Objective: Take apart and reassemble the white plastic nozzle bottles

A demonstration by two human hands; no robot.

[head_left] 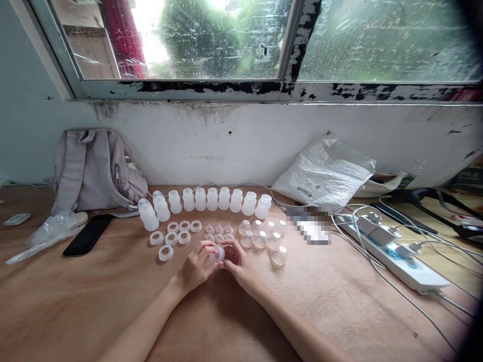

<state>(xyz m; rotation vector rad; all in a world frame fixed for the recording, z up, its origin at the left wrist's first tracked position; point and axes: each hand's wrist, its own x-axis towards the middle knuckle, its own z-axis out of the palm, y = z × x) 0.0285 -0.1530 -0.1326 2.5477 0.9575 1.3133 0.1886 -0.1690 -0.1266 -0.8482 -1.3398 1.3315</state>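
My left hand [195, 265] is closed around a clear baby bottle cap [210, 258] that lies on its side, with a ring [219, 253] at its right end. The curled fingers of my right hand [240, 262] touch that ring end. Just beyond my hands sit several clear bottle nipples [219, 230]. To their left lie several white screw rings [171, 238], and to their right several clear dome caps [259, 240]. Frosted baby bottles [212, 199] stand in a curved row behind; the two leftmost [148, 215] have clear caps on.
A grey backpack [96, 168], a black phone [87, 235] and a clear plastic bag [55, 231] are on the left. On the right are a white plastic mailer bag [326, 171], a power strip [400, 261] with plugs and loose cables, and a blurred patch [311, 226].
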